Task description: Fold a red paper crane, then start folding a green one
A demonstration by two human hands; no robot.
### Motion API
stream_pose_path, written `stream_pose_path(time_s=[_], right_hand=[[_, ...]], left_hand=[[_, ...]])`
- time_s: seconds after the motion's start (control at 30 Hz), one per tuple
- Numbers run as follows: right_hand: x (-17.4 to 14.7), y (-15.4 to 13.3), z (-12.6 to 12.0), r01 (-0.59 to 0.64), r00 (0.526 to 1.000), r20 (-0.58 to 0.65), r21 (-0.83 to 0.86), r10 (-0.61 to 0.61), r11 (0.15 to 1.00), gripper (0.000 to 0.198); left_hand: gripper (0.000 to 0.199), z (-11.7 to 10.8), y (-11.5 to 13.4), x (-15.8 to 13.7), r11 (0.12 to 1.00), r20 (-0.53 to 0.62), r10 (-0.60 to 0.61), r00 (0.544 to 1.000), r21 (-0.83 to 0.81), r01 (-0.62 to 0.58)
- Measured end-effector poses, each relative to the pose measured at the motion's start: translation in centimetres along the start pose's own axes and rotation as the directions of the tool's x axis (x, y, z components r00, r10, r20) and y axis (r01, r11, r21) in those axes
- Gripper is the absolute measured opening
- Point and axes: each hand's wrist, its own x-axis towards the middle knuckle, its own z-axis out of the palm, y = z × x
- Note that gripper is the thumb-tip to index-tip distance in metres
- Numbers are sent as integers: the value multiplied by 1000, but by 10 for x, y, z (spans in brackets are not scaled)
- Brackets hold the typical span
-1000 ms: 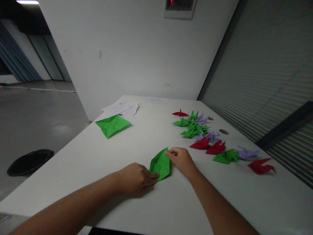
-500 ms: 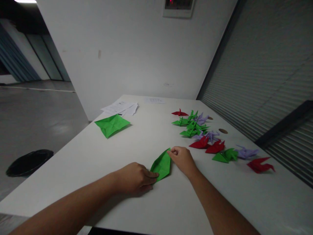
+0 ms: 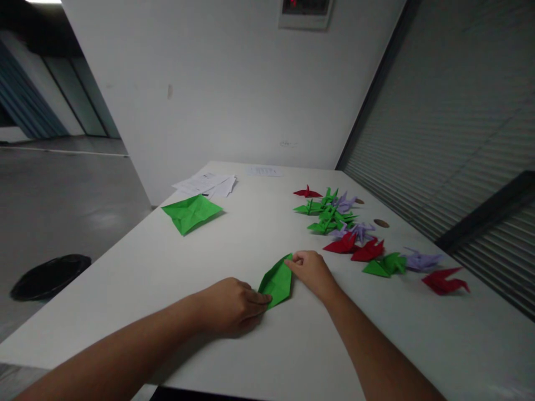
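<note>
A partly folded sheet of green origami paper (image 3: 279, 283) lies between my hands on the white table. My left hand (image 3: 239, 303) grips its lower left corner, with the fingers pressed together on it. At the paper's upper tip, my right hand (image 3: 308, 268) pinches the corner between thumb and forefinger. The fold creases a long edge on the left side. Some of my left fingers are hidden beneath the hand.
Another creased green sheet (image 3: 191, 213) lies at the left, before loose printed papers (image 3: 207, 184). Several red, green and purple paper cranes (image 3: 332, 220) cluster on the right, with a red crane (image 3: 445, 282) nearest. A black-lined bin (image 3: 50, 277) stands on the floor.
Almost nothing differs. Both hands keep their hold on the green paper, and my left fingers have shifted very slightly.
</note>
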Motion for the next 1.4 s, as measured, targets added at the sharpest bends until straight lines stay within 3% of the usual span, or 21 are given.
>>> stream_pose_path(time_s=[0.07,0.17,0.23,0.43,0.6,0.8,0.87,0.97,1.0,1.07,1.2,1.4], right_hand=[[-1,2,2,13,992,126,36,-17,999,27],[-6,6,6,21,936,347,110,-58,994,18],[-10,6,8,36,909,408,117,-81,993,11],[-16,-7,9,98,935,345,-38,-79,994,13],[-16,-16,13,194,946,288,-124,-152,973,19],[-17,-15,22,273,938,248,-96,-242,957,10],[-18,-16,21,273,937,252,-98,-242,957,11],[-18,-18,20,268,938,256,-113,-232,957,12],[-18,-18,19,265,939,258,-116,-229,957,11],[-18,-18,19,265,938,260,-111,-230,958,10],[-18,-18,22,274,935,261,-105,-239,956,9],[-20,-21,27,294,938,252,-207,-240,933,11]], left_hand=[[28,1,0,0,1000,-6,0,1000,-9,0],[26,0,0,0,1000,-12,0,1000,-23,0],[25,-1,0,0,999,-13,-3,1000,-32,2],[28,-3,1,0,999,-4,-14,1000,-50,14],[29,-2,0,1,999,6,-38,999,-38,38],[15,-1,-7,-3,989,-65,-97,993,-121,89],[21,1,-13,-6,962,-150,-238,960,-171,212],[13,4,-24,-8,830,-277,-548,789,-297,472],[5,5,-26,-8,779,-283,-617,734,-349,520],[11,7,-30,-5,696,-254,-701,667,-449,560],[30,12,-33,3,574,-151,-766,624,-598,560],[27,18,-35,8,569,-124,-781,612,-543,617]])
